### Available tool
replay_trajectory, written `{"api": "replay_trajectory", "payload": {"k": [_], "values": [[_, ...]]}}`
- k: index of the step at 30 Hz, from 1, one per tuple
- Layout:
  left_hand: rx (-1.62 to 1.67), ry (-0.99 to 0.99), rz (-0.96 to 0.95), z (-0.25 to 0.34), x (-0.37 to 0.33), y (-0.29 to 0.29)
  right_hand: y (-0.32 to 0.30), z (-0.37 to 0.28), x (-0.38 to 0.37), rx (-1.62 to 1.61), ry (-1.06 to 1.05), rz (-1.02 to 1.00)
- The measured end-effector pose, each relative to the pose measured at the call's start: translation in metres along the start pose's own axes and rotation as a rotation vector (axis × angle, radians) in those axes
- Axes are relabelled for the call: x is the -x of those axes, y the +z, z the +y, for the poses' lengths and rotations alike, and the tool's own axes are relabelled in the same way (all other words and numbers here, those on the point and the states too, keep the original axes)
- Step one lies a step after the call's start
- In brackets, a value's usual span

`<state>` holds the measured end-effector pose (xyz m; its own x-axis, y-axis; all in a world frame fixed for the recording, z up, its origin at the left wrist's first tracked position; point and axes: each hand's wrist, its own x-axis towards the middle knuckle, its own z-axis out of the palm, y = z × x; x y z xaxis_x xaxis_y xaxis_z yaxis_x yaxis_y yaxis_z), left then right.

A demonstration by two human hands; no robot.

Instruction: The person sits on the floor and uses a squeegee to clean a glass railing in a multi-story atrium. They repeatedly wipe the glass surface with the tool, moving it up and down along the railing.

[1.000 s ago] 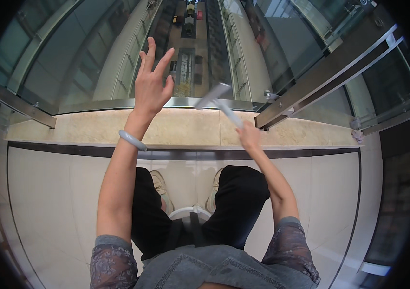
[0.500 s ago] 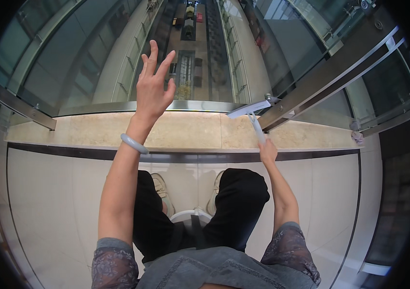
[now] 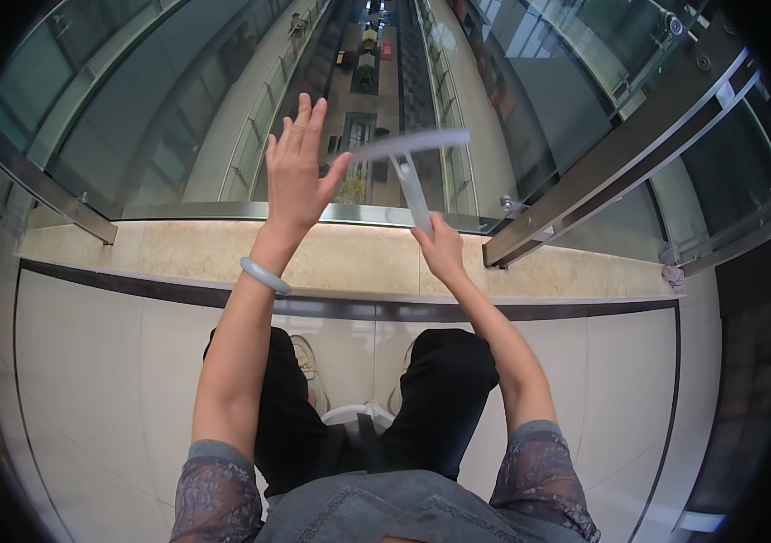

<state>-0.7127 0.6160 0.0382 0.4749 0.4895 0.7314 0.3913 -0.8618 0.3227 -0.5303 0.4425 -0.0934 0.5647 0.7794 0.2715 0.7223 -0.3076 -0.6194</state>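
At the left, a slanted metal rail (image 3: 46, 192) meets the stone ledge (image 3: 340, 258) at the foot of the glass pane (image 3: 154, 158). Next comes the left hand (image 3: 296, 185), raised in front of the glass with its long fingers straight and close together, the thumb held apart; it grips nothing, and whether the palm touches the pane cannot be told. A pale bracelet (image 3: 265, 275) circles that wrist.

Just beside the thumb is the left end of the squeegee (image 3: 413, 192). Its blurred blade lies nearly level, the right end a little higher, and its contact with the glass is unclear. For a clean stroke, the whole blade edge should probably meet the pane evenly, under steady, light pressure, and the left thumb is best kept clear of that end.

The right hand (image 3: 442, 251) holds the squeegee by the lower handle, fingers closed around it. A loose wrist would likely help keep the blade flat through a turn.

Farther right, a thick metal rail (image 3: 603, 167) slants up from the ledge, so a stroke that way calls for care near its fittings. A crumpled cloth (image 3: 673, 278) lies at the ledge's far right end.
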Motion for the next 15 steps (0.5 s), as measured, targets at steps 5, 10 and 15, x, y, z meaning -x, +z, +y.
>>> {"api": "replay_trajectory", "payload": {"k": [5, 10, 15], "values": [[-0.030, -0.006, -0.047, 0.000, 0.004, 0.000, 0.035, 0.115, 0.076, 0.167, 0.290, -0.129], [-0.040, -0.041, -0.100, 0.007, 0.002, -0.001, 0.036, 0.061, 0.042, 0.034, 0.090, -0.095], [-0.012, -0.044, 0.156, 0.020, -0.004, -0.014, -0.022, -0.083, -0.045, -0.092, -0.086, -0.082]]}}
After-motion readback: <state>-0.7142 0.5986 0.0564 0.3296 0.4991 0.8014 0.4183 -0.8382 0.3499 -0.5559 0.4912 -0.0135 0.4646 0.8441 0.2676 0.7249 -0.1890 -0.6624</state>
